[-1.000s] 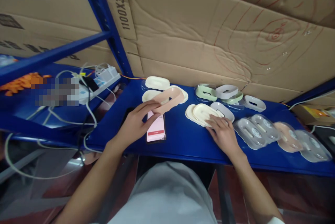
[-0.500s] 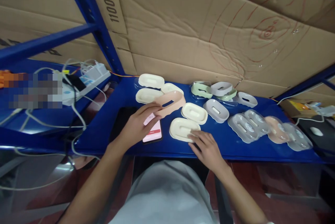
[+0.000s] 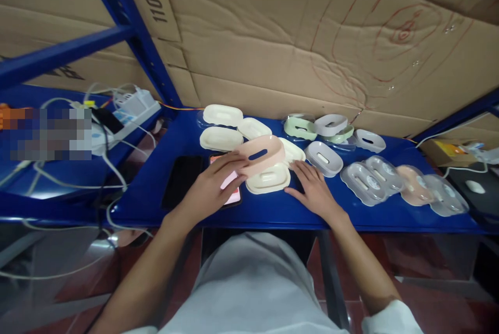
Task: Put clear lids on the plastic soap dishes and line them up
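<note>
A peach soap dish with a long slot (image 3: 268, 153) is pinched at its left end by my left hand (image 3: 212, 183), which holds it tilted over a phone with a lit screen (image 3: 235, 196). Below the peach piece lies a cream oval dish (image 3: 268, 180). Another cream dish (image 3: 293, 152) sits behind it, partly covered by the peach one. My right hand (image 3: 314, 188) is open, its fingers spread and resting at the edges of these two cream dishes. Further cream dishes (image 3: 221, 139) lie at the back left.
Grey slotted dishes (image 3: 324, 158) and green ones (image 3: 300, 128) stand at the back right. Several clear-packed dishes (image 3: 366, 183) line the right side. A black flat object (image 3: 181, 180) lies left of the phone. A power strip (image 3: 140, 110) with cables is at the left; cardboard rises behind.
My left hand has carried the peach dish slightly right, over the cream dishes. The front cream dish has shifted back a little. My right hand has moved right and its fingers have spread.
</note>
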The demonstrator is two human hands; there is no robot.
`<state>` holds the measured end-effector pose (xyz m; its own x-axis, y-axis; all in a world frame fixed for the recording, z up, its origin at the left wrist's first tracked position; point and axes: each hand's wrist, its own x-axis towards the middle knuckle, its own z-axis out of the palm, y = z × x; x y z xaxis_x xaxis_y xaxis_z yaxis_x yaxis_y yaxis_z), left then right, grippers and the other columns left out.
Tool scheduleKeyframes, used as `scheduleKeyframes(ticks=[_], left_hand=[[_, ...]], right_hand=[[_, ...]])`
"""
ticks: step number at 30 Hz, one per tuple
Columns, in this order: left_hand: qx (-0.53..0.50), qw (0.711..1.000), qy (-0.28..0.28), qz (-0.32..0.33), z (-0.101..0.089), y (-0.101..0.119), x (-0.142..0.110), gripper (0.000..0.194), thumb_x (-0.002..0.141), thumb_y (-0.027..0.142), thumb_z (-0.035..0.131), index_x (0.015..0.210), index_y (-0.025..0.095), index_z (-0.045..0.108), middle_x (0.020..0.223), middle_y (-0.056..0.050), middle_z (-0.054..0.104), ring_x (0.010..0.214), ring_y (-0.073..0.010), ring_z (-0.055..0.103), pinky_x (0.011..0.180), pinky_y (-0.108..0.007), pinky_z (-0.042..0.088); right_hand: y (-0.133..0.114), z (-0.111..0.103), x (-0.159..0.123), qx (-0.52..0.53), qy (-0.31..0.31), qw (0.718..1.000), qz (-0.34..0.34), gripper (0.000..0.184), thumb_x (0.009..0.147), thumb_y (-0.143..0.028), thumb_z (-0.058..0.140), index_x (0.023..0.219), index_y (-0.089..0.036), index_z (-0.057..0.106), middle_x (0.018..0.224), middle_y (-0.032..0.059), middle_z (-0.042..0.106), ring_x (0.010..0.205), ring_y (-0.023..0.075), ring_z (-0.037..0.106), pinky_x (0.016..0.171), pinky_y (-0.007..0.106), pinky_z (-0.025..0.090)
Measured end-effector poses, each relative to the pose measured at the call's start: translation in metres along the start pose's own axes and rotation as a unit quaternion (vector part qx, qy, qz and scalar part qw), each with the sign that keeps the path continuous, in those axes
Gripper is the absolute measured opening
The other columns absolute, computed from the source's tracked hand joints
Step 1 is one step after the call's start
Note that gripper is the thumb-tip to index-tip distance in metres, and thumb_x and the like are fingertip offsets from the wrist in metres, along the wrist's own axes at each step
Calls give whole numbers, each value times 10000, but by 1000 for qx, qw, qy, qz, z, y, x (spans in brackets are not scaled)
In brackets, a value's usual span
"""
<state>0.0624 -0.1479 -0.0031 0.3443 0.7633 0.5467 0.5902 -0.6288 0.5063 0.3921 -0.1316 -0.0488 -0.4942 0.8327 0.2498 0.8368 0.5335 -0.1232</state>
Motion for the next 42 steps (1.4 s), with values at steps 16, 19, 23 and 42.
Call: scheduleKeyframes(ticks=[16, 19, 23, 42], left_hand=[[-68, 991, -86, 73, 84, 45, -27, 309, 1089, 193, 533, 1390, 206, 600, 1431, -112, 659, 1502, -244, 521, 1289, -458, 441], [-78, 992, -72, 64, 94, 34, 4, 252, 1087, 207, 538, 1316, 221, 641, 1383, -108, 674, 1475, -259, 550, 1273, -504, 451], [-102, 992, -47, 53, 89, 35, 20, 260, 1093, 252, 552, 1344, 243, 620, 1421, -102, 651, 1486, -257, 535, 1253, -501, 470], [-35, 974, -188, 125, 79, 44, -26, 271, 1045, 191, 595, 1315, 204, 592, 1463, -135, 630, 1535, -285, 476, 1313, -540, 370]], right_hand=[[15, -23, -146, 8, 138, 983, 119, 189, 1063, -321, 618, 1207, -252, 720, 1148, 71, 753, 1164, 294, 655, 966, 468, 495], [16, -26, -159, 41, 151, 981, 112, 201, 1052, -294, 634, 1231, -253, 716, 1150, 78, 738, 1164, 291, 646, 1001, 488, 522], [1, -21, -149, 84, 152, 980, 95, 255, 1030, -251, 662, 1275, -284, 723, 1181, 83, 715, 1174, 286, 641, 1003, 487, 560], [-27, 2, -110, 118, 110, 986, 30, 506, 1049, -276, 621, 1548, -341, 563, 1636, 94, 516, 1557, 321, 439, 1227, 574, 472]])
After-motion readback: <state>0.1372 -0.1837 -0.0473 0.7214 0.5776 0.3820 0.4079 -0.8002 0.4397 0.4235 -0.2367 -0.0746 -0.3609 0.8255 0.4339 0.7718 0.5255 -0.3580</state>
